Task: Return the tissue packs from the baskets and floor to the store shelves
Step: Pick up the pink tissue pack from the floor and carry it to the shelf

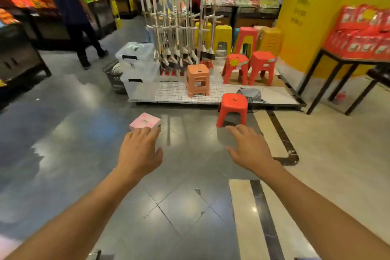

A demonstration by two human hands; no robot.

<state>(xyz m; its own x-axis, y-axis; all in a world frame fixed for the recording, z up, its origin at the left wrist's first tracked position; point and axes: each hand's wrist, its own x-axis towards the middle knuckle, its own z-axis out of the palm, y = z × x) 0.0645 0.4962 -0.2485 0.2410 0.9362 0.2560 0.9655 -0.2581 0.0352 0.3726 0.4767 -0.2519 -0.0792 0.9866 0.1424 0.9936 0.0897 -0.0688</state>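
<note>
A pink tissue pack lies on the glossy grey floor ahead of me. My left hand stretches palm down towards it, and the fingertips cover its near edge while the thumb stays spread to the side. My right hand hovers palm down with fingers apart and nothing in it, just in front of a red stool. A black basket stands further back on the left beside stacked clear storage boxes.
A low white platform carries an orange stool, more red and yellow stools and a rack of brooms. A black table with red packs stands right. Two people stand in the aisles beyond. Produce counters line the left.
</note>
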